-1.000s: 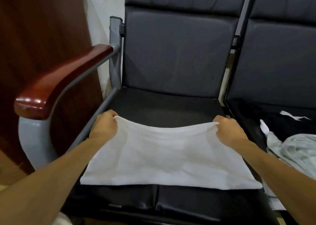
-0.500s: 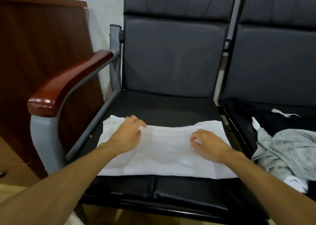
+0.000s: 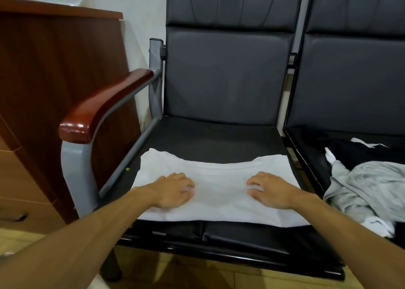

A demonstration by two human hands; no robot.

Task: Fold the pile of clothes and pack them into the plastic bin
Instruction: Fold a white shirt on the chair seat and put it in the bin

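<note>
Both the left grip (image 3: 173,190) and right grip (image 3: 271,190) lie unclenched on the white shirt (image 3: 219,194). Likely smoothing it flat for folding.

T-shirt (image 3: 219,174) on your left seat (image 3: 208,139)
Your left hand (image 3: 173,190) and right hand (image 3: 271,190) rest on it; the pile of clothes (image 3: 361,185) lies on the right seat (image 3: 311,150), the armrest (image 3: 105,104) and cabinet (image 3: 54,80) stand leftward.
</note>
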